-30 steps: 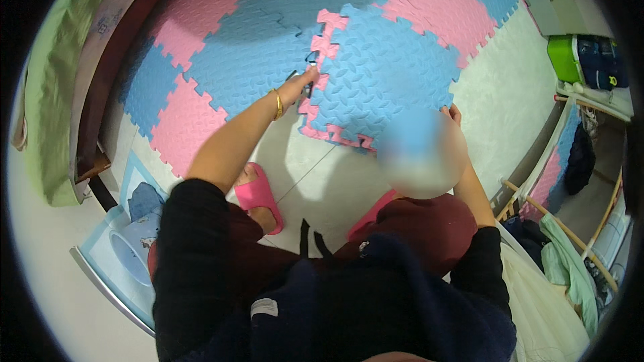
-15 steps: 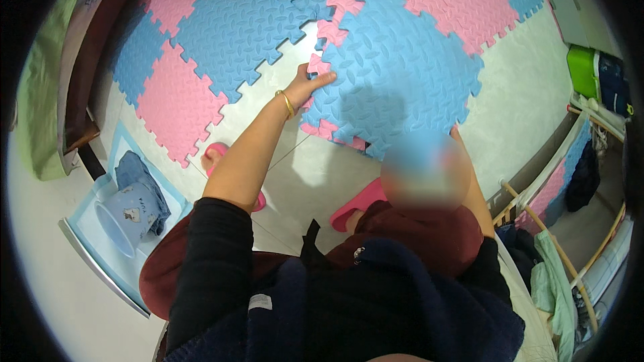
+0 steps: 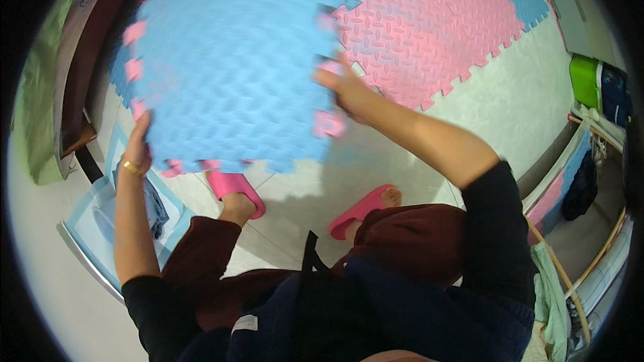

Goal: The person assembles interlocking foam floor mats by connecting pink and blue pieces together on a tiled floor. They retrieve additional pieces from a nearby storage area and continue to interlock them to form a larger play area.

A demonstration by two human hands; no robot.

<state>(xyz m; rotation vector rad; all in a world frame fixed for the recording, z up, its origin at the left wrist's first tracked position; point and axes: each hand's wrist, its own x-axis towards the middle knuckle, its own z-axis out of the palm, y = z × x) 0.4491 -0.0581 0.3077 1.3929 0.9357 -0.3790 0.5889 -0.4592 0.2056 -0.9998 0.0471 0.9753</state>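
Two hands hold one blue foam mat tile [image 3: 231,67] raised above the floor. The left hand [image 3: 137,151] is closed on the tile's lower left edge; the right hand [image 3: 345,90] grips its right edge, fingers curled over the pink interlocking teeth. Behind the tile, pink mat tiles [image 3: 429,33] lie joined on the floor [image 3: 510,114]. Pink slippers [image 3: 235,188] stand below the tile.

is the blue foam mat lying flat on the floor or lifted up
Lifted. The blue foam mat is held by the left hand and right hand at its edges, above the pink slippers.
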